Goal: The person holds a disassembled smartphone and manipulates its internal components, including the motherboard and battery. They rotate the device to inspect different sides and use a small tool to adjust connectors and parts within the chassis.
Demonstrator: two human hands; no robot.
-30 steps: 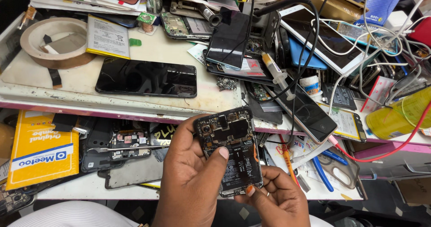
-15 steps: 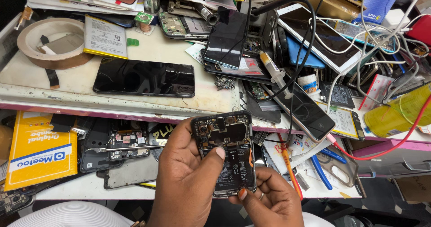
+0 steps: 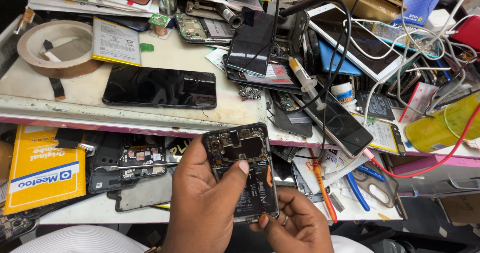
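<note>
Both hands hold an opened phone (image 3: 245,173) with its back cover off, above the near edge of the worktop (image 3: 235,108) and over the lower shelf (image 3: 100,210). The left hand (image 3: 202,203) wraps the phone's left side, fingers closed behind it and out of sight; only the thumb (image 3: 235,172) shows, pressed on the circuit board just below the black shield. The right hand (image 3: 295,223) cups the bottom right corner, its fingers curled under and its thumb tip at the lower edge. The phone's underside and much of its left edge are hidden by the hands.

The phone's long axis runs from the near side towards the far edge of the worktop, tilted slightly left at the top, with the camera end pointing away from the person and the battery end nearest.

On the worktop beyond it, a dark phone (image 3: 160,87) lies flat, long side parallel to the near edge. A roll of tape (image 3: 57,48) sits near the far left corner. The right end is a tangle of cables and devices, hard to sort out.
</note>
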